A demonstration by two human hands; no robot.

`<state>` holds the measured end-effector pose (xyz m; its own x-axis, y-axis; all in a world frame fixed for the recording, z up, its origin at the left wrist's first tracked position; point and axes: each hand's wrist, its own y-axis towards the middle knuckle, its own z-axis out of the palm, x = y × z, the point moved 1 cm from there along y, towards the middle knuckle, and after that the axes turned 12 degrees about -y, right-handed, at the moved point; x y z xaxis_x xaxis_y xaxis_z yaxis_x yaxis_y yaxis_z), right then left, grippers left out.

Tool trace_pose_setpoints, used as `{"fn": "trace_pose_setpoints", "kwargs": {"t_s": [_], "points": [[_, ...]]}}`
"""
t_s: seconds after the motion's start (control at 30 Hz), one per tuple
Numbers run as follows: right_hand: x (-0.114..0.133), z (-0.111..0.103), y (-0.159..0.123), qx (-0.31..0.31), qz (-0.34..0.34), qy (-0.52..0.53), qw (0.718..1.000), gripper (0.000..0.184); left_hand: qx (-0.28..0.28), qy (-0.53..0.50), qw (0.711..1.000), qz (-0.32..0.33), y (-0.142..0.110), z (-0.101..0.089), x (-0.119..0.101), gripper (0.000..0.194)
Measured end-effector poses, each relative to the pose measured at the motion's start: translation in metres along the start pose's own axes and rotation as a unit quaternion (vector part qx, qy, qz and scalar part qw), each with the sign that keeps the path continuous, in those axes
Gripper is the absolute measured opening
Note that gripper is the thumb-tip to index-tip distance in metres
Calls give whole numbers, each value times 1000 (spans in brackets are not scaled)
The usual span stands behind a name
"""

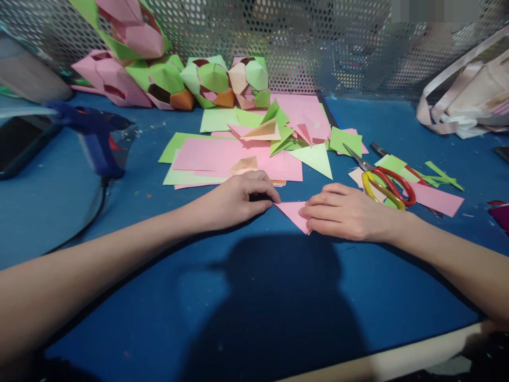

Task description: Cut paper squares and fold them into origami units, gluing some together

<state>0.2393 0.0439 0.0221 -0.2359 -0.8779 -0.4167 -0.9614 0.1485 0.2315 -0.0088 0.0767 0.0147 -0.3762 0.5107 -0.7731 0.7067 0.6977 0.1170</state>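
Note:
A small pink paper point(293, 213), folded into a triangle, lies on the blue tabletop between my hands. My left hand point(248, 200) pinches its left corner between thumb and fingertips. From the other side, my right hand point(345, 212) holds the paper down, its fingers close together over the right part. The right thumb is hidden. Just beyond my hands is a stack of pink sheets point(207, 155) with green ones, and folded paper pieces point(278, 130) lie behind it. Scissors point(387, 185) with red and yellow handles rest beside my right hand.
A blue glue gun point(95, 135) stands at left, its cord point(93, 217) running toward me, near a dark phone point(26, 140). Folded paper shapes point(207, 79) line the perforated metal panel point(338, 53). Green scraps point(441, 178) and a ribboned bag point(469, 90) are at right.

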Motion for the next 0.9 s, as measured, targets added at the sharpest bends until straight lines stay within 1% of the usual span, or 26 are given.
{"fn": "trace_pose_setpoints", "kwargs": {"t_s": [0.2, 0.43, 0.6, 0.9], "points": [[1, 0, -1, -5, 21, 6, 1000, 20, -1, 0, 1000, 0, -1, 1, 0, 16], [3, -1, -1, -26, 14, 12, 999, 16, -3, -7, 1000, 4, -1, 1, 0, 16], [3, -1, 0, -5, 16, 18, 1000, 21, -3, -9, 1000, 3, -1, 1, 1, 16], [4, -2, 0, 10, 21, 23, 999, 22, 1, -11, 1000, 0, -1, 1, -1, 16]]}}
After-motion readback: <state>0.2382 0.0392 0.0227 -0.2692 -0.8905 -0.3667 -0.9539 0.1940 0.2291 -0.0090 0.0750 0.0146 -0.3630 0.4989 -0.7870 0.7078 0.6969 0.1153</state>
